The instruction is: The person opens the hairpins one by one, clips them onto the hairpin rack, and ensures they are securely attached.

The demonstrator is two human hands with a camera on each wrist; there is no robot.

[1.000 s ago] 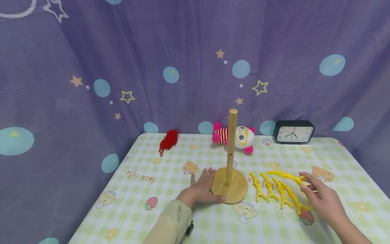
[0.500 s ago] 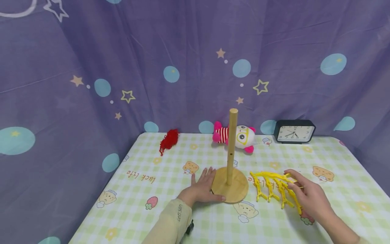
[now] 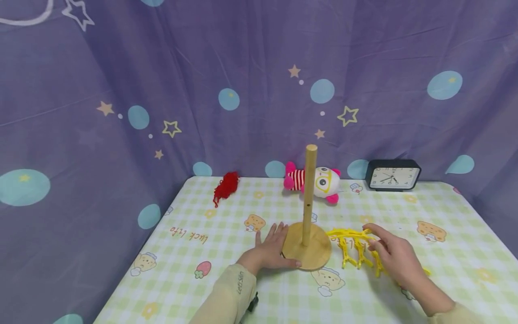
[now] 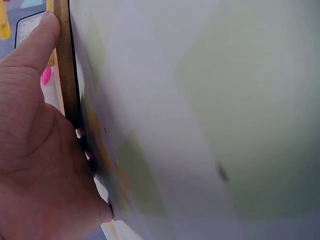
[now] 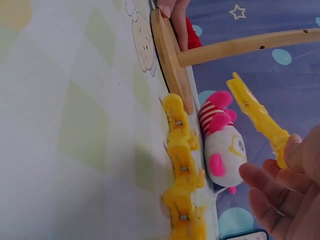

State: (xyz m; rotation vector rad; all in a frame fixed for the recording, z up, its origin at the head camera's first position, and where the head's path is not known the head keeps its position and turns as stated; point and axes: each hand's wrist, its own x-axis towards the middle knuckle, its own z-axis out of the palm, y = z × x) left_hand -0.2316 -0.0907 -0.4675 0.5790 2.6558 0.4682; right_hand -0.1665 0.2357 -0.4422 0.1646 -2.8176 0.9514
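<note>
A wooden stand has a round base [image 3: 317,255] and an upright post [image 3: 309,184] with small holes. My left hand [image 3: 267,252] rests against the base's left side, fingers straight and spread, thumb [image 4: 37,42] along its rim. My right hand [image 3: 396,256] pinches one end of a long yellow clothespin [image 5: 260,115] between thumb and fingers. It is raised above the table, its far end pointing toward the post. Several more yellow clothespins [image 3: 360,252] with metal springs lie side by side right of the base; my right hand partly hides them in the head view.
Behind the stand lies a plush toy [image 3: 325,182] in a striped shirt. At the back right stands a black alarm clock [image 3: 393,175]. A bundle of red yarn [image 3: 226,186] lies back left. A checked cloth [image 3: 170,288] covers the table, before a purple curtain [image 3: 251,54].
My right hand has moved left over the other clothespins, bringing the pinched clothespin toward the post. My left hand has stayed at the base.
</note>
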